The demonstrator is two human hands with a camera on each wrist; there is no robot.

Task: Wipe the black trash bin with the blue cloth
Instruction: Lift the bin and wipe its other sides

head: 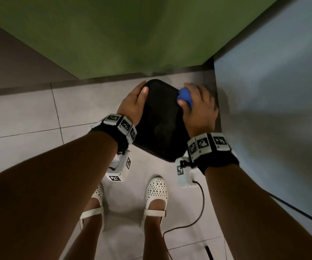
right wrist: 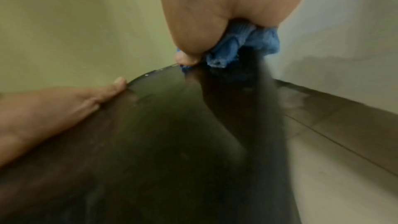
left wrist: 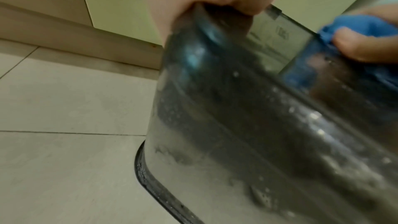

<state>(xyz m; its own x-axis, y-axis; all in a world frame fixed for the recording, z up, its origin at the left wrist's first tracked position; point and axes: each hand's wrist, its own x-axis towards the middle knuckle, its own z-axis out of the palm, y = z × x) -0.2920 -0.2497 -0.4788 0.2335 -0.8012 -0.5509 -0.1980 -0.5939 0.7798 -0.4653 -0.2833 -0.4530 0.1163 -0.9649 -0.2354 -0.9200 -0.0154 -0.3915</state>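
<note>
Bin on floor, in corner: wall behind it, panel close on right. Left hand on bin's left top edge, thumb over lid. Right hand on bin's right top edge, cloth between fingers and rim. Feet on floor in front of bin. Cable on floor, right of feet.

A green wall meets pale floor tiles; white perforated shoes, a dark cable.
</note>
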